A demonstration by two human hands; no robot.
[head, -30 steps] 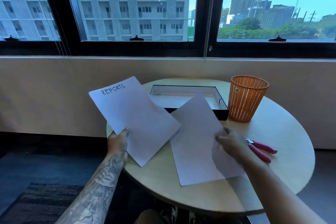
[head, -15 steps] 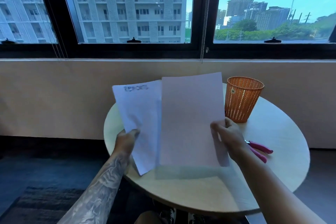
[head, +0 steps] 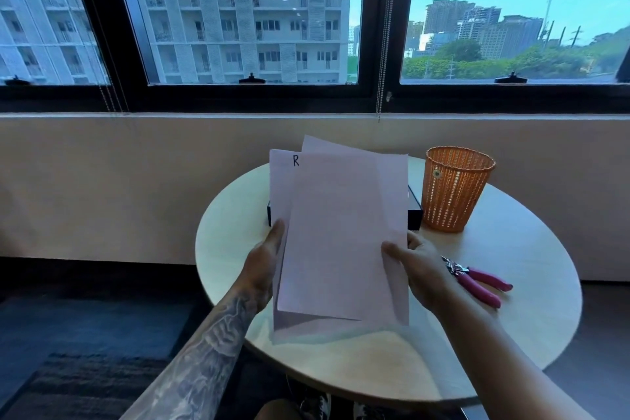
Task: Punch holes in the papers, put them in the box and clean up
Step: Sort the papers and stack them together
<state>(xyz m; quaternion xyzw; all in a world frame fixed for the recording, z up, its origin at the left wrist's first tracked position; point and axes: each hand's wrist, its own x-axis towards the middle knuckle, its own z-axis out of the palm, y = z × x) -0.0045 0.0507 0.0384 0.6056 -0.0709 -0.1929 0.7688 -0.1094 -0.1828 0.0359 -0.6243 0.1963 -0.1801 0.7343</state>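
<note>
I hold a loose stack of white papers (head: pixel 337 235) upright over the round table (head: pixel 511 324). My left hand (head: pixel 264 262) grips the stack's left edge and my right hand (head: pixel 414 266) grips its right edge. The back sheet shows only the letter R at its top left. The black box (head: pixel 414 211) stands behind the papers, mostly hidden, with only its right and left corners showing. A pink-handled hole punch (head: pixel 475 278) lies on the table just right of my right hand.
An orange mesh wastebasket (head: pixel 455 189) stands at the back right of the table, next to the box. A low beige wall and windows rise behind the table. Dark floor and a rug lie to the left.
The two sheets, held apart a second ago, have come together into one overlapping stack in front of the box, now covering most of the "REPORTS" heading.
</note>
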